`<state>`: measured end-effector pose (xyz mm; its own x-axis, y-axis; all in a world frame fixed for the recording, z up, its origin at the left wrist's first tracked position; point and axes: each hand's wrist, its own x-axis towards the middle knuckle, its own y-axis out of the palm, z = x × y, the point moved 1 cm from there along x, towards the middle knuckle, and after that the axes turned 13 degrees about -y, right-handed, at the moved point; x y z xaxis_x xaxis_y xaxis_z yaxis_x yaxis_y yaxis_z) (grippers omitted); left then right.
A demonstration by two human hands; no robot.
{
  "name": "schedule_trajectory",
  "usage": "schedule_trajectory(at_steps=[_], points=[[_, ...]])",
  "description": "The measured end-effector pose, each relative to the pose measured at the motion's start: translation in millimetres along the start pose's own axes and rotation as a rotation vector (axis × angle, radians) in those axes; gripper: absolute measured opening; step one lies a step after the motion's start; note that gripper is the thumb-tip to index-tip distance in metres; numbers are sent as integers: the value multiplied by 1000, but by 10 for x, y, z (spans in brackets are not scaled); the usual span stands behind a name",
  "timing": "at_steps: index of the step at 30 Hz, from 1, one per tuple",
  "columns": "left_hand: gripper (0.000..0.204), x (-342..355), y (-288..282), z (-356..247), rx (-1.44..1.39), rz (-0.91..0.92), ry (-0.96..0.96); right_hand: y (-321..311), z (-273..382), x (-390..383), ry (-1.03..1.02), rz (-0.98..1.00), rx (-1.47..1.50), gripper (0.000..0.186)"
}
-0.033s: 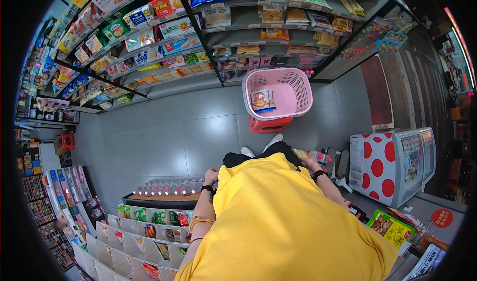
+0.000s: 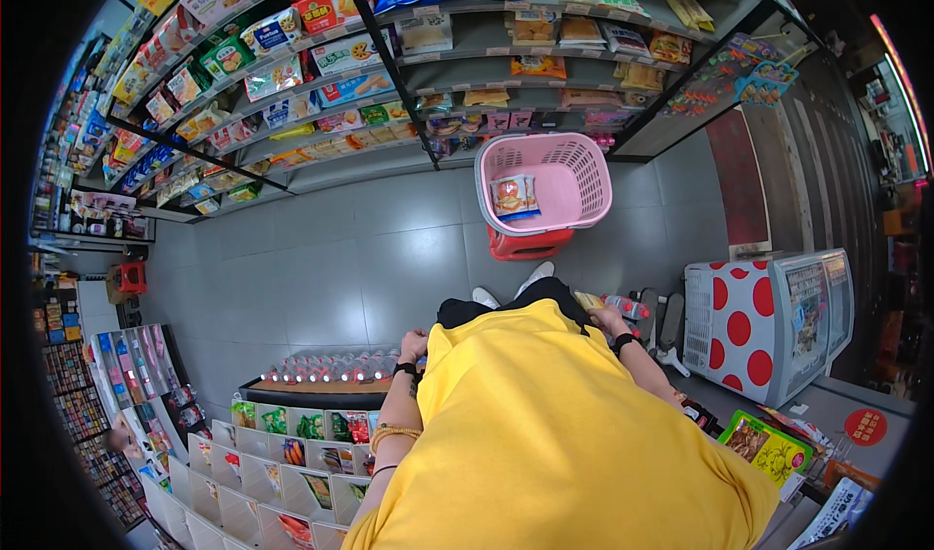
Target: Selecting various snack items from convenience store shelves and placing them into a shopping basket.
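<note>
Here's the right hand point(image 2: 611, 321), fingers closed around a yellowish packet point(image 2: 589, 300) that pokes out just ahead and to its left! The left hand point(image 2: 414, 344) is curled beside the hip, contents impossible to tell. Out in front, a pink basket point(image 2: 562, 195) sits atop a red stool point(image 2: 530, 246), packaged food point(image 2: 514, 197) lying inside, snack shelves point(image 2: 350, 168) beyond.

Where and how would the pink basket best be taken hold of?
The pink basket is probably best gripped at its rim, left and right at once, from the person's side: it stands upright and open-topped on a red stool, its rim exposed on both sides.
</note>
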<state>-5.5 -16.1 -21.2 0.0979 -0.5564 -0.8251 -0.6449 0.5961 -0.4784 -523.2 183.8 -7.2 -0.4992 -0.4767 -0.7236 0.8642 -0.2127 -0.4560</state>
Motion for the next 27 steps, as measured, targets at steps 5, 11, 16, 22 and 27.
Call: schedule_trajectory(at_steps=[5, 11, 16, 22, 27], points=[[33, -214, -66, -158, -9, -1, -47, -34, 197, -121, 0, -11, -63, 50], [31, -193, -83, -137, 63, -70, -4, 10, 35, -15, 8, -20, -28, 52], [32, -220, -96, -220, 59, -38, -1, 7, -37, 47, 23, -1, -34, 51], [33, -188, -83, -154, 38, -40, 18, 4, 75, -36, 16, -3, -40, 51], [33, -176, -58, -155, 38, -45, -3, -60, 232, -179, 39, 0, -22, 51]])
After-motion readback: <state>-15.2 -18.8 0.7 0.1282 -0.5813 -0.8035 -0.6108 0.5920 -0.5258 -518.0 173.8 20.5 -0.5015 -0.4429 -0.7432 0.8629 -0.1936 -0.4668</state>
